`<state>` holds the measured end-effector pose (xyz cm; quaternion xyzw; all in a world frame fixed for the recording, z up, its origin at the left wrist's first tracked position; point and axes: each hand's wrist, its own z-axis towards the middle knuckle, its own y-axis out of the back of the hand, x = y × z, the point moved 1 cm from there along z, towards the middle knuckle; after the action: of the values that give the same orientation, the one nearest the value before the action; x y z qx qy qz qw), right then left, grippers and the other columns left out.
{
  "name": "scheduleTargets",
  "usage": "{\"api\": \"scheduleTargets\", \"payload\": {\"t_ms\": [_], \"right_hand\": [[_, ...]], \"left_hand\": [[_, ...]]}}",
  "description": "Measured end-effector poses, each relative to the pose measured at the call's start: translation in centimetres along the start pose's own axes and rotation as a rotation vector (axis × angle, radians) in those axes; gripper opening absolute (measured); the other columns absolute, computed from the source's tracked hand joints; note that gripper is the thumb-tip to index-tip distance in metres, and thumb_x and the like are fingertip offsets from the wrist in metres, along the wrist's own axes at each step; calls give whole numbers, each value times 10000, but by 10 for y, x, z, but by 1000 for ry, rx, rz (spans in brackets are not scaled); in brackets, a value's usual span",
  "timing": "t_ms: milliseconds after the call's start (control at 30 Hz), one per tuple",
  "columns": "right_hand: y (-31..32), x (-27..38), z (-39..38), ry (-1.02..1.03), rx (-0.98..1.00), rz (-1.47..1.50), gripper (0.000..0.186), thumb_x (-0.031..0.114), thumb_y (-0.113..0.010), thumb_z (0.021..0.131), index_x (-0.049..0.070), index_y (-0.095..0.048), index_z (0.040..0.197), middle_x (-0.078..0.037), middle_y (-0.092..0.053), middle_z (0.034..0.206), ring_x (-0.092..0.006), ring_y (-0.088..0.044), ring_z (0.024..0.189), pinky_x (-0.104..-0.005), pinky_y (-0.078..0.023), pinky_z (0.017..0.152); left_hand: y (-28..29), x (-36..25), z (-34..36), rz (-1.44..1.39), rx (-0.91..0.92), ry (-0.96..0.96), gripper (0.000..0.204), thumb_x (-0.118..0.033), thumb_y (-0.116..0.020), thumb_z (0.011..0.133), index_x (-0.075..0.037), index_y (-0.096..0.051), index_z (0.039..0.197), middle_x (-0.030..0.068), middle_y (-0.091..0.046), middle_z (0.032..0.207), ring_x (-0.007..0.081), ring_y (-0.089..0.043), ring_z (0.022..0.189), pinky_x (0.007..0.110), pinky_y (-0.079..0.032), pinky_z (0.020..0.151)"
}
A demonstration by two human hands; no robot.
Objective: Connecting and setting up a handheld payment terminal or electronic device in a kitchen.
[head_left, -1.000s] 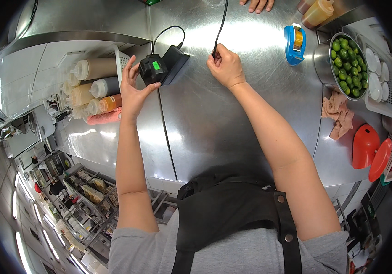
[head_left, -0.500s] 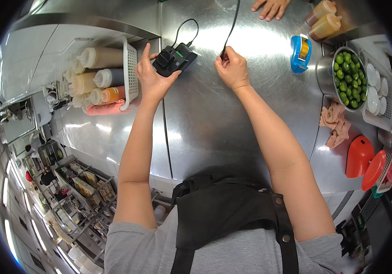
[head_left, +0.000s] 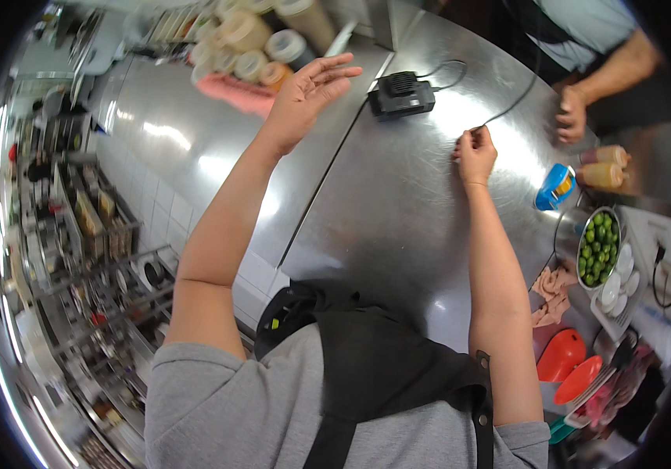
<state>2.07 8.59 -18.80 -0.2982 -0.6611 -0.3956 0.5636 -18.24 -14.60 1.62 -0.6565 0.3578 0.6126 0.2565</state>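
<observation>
At right, a metal pot (head_left: 569,234) of green limes (head_left: 597,250) stands nearer than the amber squeeze bottle (head_left: 603,174); pale and dark squeeze bottles (head_left: 243,33) crowd far left. The right hand (head_left: 476,156) pinches a black cable (head_left: 512,107). The left hand (head_left: 302,102), open, fingers extended, holds nothing; beyond, a black corded device (head_left: 402,102) sits on the steel table (head_left: 382,203).

Wide fisheye view, L cam of a head-worn pair, upright, looking steeply down past the wearer's apron (head_left: 398,367), v. close at btm ctr. Left hand (head_left: 296,109) & right hand (head_left: 476,159) sit mid-range, upper half. Steel worktop (head_left: 382,227) spans ctr, a bit farther off; metal racks (head_left: 109,233) at far L bend w/ the lens; corners fade to black.
</observation>
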Motion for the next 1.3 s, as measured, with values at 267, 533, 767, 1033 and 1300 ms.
{"api": "scheduleTargets", "payload": {"t_ms": [267, 533, 767, 1033, 1300], "right_hand": [[30, 11, 16, -275, 209, 333, 100, 85, -575, 971, -13, -555, 971, -167, -678, 915, -217, -694, 783, -326, -616, 742], [41, 19, -5, -363, 223, 313, 156, 73, -508, 990, -65, -468, 1051, -233, -621, 1021, -308, -685, 926, -397, -616, 849], [60, -43, 4, -313, 185, 347, 124, 51, -468, 965, -52, -537, 966, -186, -651, 964, -270, -682, 855, -343, -582, 807], [27, -36, 20, -386, -15, 315, 111, -1, -639, 924, -75, -596, 996, -136, -635, 972, -218, -654, 839, -255, -587, 737], [40, -38, 36, -545, 91, 285, 199, 33, -618, 960, -110, -621, 1099, -140, -634, 1048, -200, -634, 933, -240, -559, 812]], "left_hand": [[48, 16, -232, -64, -245, 323, 444, 15, -780, 792, 16, -601, 1198, 126, -628, 1216, 207, -644, 989, 303, -566, 806], [54, 192, -520, -433, -858, 1168, 414, -444, -699, 903, -92, -660, 1117, 37, -664, 1051, 129, -564, 887, 346, -462, 767], [-14, 162, -570, -1121, -530, 1087, 722, -671, -463, 953, -78, -557, 1355, 149, -620, 1322, 268, -614, 1201, 414, -467, 1063], [-24, 139, -560, -954, -630, 1086, 769, -690, -496, 932, -37, -570, 1332, 155, -634, 1295, 244, -619, 1183, 362, -482, 1015], [-3, 91, -538, -189, -582, 548, 471, -301, -805, 836, -116, -620, 1228, 89, -567, 1337, 260, -494, 1312, 467, -391, 1087]]}}
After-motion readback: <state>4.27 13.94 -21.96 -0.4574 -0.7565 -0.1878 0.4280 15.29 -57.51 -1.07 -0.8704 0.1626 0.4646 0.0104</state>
